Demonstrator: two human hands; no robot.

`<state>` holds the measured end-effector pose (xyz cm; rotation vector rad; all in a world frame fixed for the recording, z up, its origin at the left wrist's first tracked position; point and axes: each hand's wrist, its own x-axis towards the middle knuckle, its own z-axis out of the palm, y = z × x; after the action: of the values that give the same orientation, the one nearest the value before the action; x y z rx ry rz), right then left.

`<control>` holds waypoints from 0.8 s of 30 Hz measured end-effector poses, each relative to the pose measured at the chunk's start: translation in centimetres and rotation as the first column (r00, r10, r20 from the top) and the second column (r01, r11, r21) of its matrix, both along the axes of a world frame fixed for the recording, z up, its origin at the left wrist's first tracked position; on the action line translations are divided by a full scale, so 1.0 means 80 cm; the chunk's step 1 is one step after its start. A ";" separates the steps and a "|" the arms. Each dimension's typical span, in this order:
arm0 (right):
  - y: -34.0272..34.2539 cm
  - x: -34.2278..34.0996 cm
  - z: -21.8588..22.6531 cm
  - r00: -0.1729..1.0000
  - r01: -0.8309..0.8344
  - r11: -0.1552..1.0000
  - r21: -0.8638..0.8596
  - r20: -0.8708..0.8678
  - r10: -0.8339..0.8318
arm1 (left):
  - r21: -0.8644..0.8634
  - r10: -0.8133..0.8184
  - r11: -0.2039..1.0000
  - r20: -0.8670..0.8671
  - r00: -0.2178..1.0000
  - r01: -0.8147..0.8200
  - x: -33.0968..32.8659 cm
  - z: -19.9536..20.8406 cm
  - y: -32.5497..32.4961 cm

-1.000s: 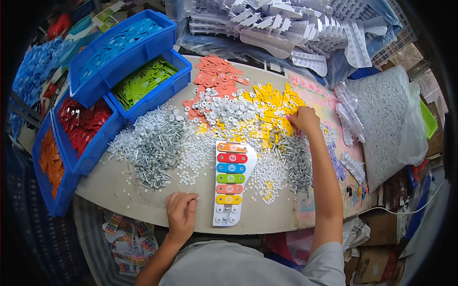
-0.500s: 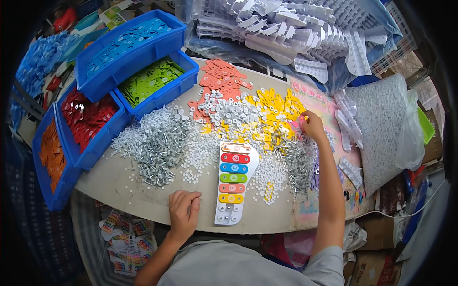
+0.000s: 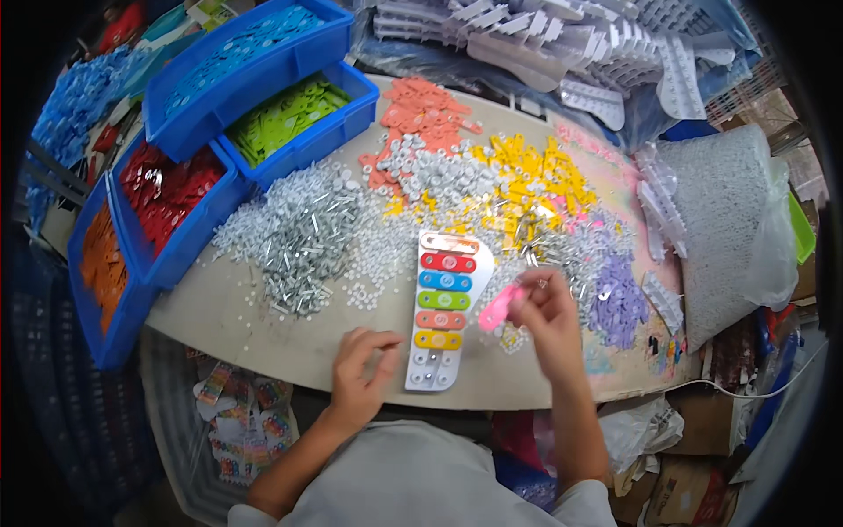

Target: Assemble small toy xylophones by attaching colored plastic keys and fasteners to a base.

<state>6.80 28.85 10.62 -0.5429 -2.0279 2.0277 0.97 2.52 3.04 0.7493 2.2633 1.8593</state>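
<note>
A toy xylophone (image 3: 436, 367) lies in front of me, its white base carrying a column of orange, red, blue, green, salmon and yellow bars. At its near end, white posts stand uncovered. My right hand (image 3: 551, 323) pinches a pink xylophone bar (image 3: 498, 310) just right of the toy, above the table. Close to the toy's lower left edge is my left hand (image 3: 358, 373), fingers apart and bent, holding nothing. Behind the toy spread heaps of metal pins (image 3: 318, 250), white washers (image 3: 448, 176), yellow bars (image 3: 549, 171) and salmon bars (image 3: 423, 110).
Blue bins (image 3: 303, 140) at the left hold blue, green, red and orange bars. Purple bars (image 3: 619, 303) lie at the right. White bases (image 3: 593, 101) are stacked at the back, beside a large bag (image 3: 716, 228). The table's curved edge (image 3: 290, 373) runs before me.
My right hand has come back from the far right heap toward the toy, bringing a pink bar. My left hand has opened and moved nearer the toy. The view has shifted slightly.
</note>
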 end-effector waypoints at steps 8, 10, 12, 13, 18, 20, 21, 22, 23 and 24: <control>-0.101 0.071 -0.004 0.932 -0.326 0.936 0.132 0.210 0.295 | 0.207 -0.423 0.906 0.431 0.797 0.369 0.015 0.040 0.006; -0.107 0.078 -0.007 0.936 -0.314 0.942 0.118 0.206 0.286 | 0.258 -0.503 0.864 0.494 0.709 0.433 0.013 0.040 0.000; -0.115 0.083 -0.009 0.936 -0.314 0.944 0.103 0.197 0.290 | 0.224 -0.445 0.895 0.494 0.747 0.385 0.020 0.041 -0.008; -0.120 0.085 -0.009 0.927 -0.316 0.949 0.014 0.216 0.306 | 0.221 -0.445 0.895 0.494 0.747 0.387 0.026 0.038 -0.009; -0.118 0.081 -0.026 0.971 -0.178 0.972 0.155 0.189 0.147 | 0.156 -0.192 0.979 0.519 0.833 0.129 0.034 0.015 -0.008; -0.112 0.066 -0.030 0.979 -0.161 0.937 0.311 0.170 0.112 | -0.025 -0.135 0.989 0.294 0.946 0.149 0.026 0.000 -0.004; -0.110 0.061 -0.034 0.986 -0.141 0.876 0.461 0.147 0.081 | -0.080 -0.099 0.991 0.126 0.987 0.109 0.019 -0.005 0.001; -0.109 0.058 -0.046 0.992 -0.111 0.845 0.524 0.112 0.062 | -0.127 -0.068 0.990 -0.049 0.997 0.061 0.013 -0.008 0.006; -0.108 0.055 -0.052 0.992 -0.108 0.844 0.525 0.111 0.058 | -0.126 -0.071 0.990 -0.050 0.996 0.064 0.009 -0.009 0.011; -0.107 0.052 -0.055 0.992 -0.103 0.840 0.533 0.114 0.049 | -0.161 -0.055 0.986 -0.050 0.997 0.046 0.007 -0.010 0.015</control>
<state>10.99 20.30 6.21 -0.4484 -2.5681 1.3710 1.51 3.74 2.24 0.8322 2.3682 1.6317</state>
